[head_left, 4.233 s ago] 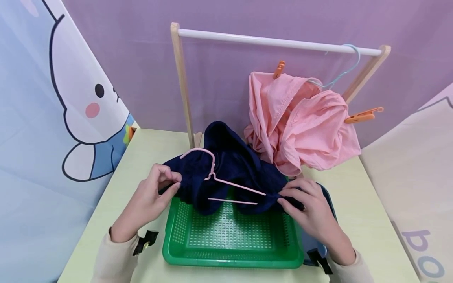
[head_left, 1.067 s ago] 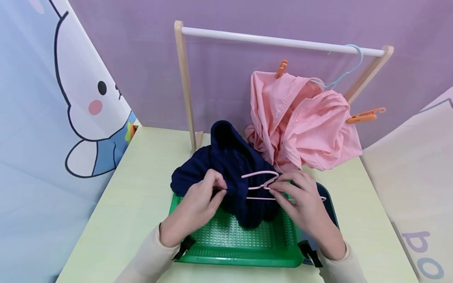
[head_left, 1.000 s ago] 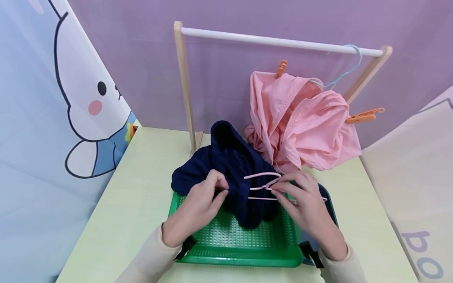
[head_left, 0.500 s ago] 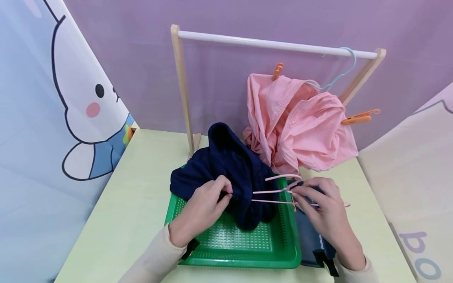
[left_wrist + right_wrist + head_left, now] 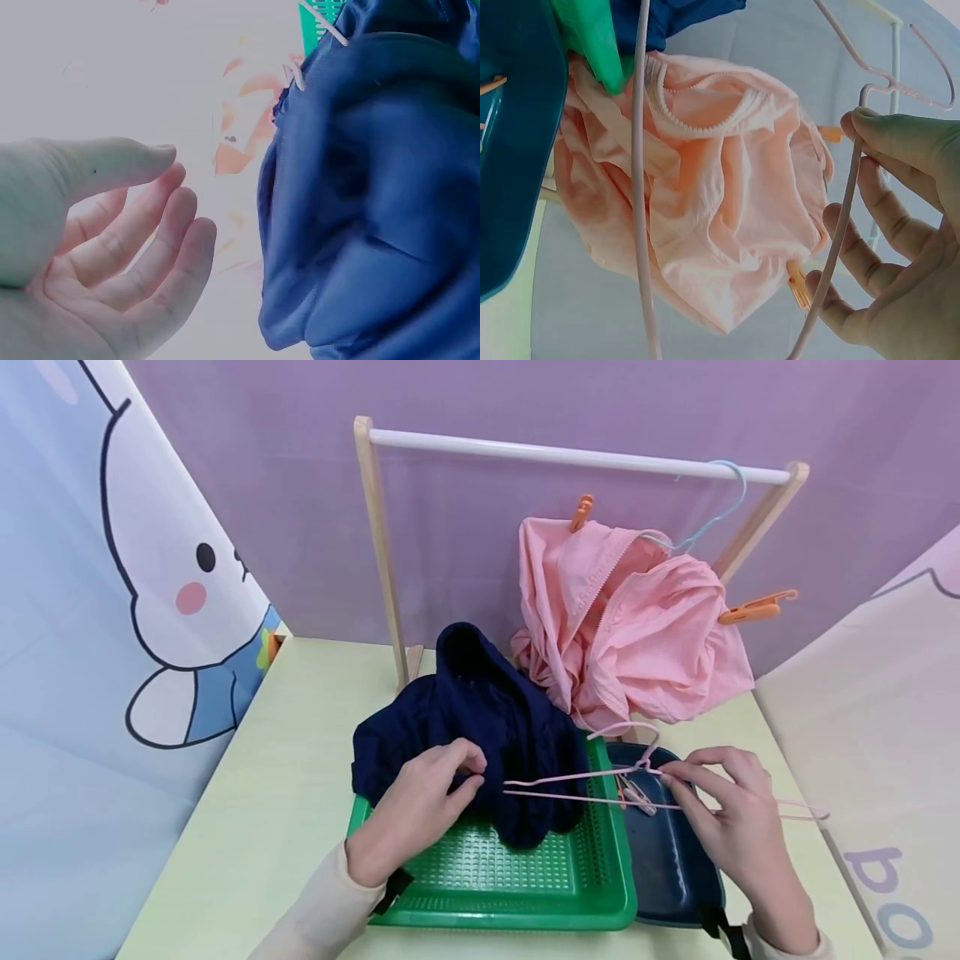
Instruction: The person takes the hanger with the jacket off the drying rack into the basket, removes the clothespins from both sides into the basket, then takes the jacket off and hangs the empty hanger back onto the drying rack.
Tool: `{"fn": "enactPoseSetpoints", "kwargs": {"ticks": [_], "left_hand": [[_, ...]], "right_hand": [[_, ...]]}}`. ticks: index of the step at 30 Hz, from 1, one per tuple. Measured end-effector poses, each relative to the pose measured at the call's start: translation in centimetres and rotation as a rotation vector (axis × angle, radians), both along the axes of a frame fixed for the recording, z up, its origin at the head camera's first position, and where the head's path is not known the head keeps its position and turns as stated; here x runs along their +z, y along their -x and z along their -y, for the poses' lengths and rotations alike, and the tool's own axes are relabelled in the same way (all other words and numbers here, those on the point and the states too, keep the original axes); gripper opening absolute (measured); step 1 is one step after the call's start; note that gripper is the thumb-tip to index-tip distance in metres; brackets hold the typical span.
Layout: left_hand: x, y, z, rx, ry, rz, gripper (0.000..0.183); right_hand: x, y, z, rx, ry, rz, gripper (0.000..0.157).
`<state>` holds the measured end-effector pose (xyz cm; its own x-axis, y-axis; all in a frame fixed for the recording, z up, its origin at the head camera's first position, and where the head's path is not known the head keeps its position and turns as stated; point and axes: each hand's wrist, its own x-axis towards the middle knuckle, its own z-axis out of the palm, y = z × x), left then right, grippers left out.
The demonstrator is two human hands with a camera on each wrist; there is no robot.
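A navy hooded garment [image 5: 491,718] lies bunched over the back of the green basket [image 5: 517,918]. My right hand [image 5: 738,814] pinches a thin pink hanger [image 5: 639,187] between thumb and fingertips just below its hook, as the right wrist view shows. The hanger's left end overlaps the front of the garment in the head view; its right end reaches past my hand. Beside the garment, my left hand [image 5: 423,802] has loosely bent fingers. The left wrist view shows a gap between those fingers [image 5: 169,217] and the cloth, with nothing held.
Behind, a pink zip jacket [image 5: 652,643] hangs on a light blue hanger [image 5: 712,518] from the white rail [image 5: 570,453], with orange clips [image 5: 757,608] on it. Right of the basket stands a dark blue bin [image 5: 667,877] containing small clips [image 5: 637,797].
My right hand has moved right with the pink hanger, drawing it away from the navy garment, so more of it shows. My left hand, earlier pinching the garment's edge, has let go.
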<state>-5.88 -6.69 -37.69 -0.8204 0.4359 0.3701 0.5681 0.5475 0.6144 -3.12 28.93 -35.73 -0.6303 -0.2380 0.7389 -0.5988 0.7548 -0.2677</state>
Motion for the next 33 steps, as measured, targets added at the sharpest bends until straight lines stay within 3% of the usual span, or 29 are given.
{"fn": "enactPoseSetpoints", "kwargs": {"ticks": [7,14,17,21,25,29,33], "left_hand": [[-0.2,-0.2,1.8,0.074,0.022,0.017,0.024],[-1.1,-1.1,5.9,0.207,0.061,0.089,0.023],[-1.5,-1.7,7.8,0.274,0.077,0.184,0.019],[-2.0,-2.5,10.2,0.361,0.126,0.388,0.022],[-3.1,-3.0,11.8,0.391,0.160,0.564,0.035],[-4.2,-3.3,12.5,0.396,0.082,0.681,0.037],[-5.0,-3.5,12.8,0.398,-0.037,0.745,0.036]], "right_hand": [[0.6,-0.2,-0.3,-0.024,0.019,-0.028,0.054],[1.6,0.3,0.0,-0.017,0.035,-0.060,0.053],[2.0,0.6,0.3,-0.028,0.034,-0.059,0.054],[2.7,1.4,0.7,-0.045,0.035,-0.063,0.053],[3.5,2.7,1.5,-0.038,0.046,-0.079,0.051],[4.3,4.1,2.4,-0.002,0.054,-0.083,0.051],[5.0,5.7,3.5,0.035,0.056,-0.077,0.050]]}}
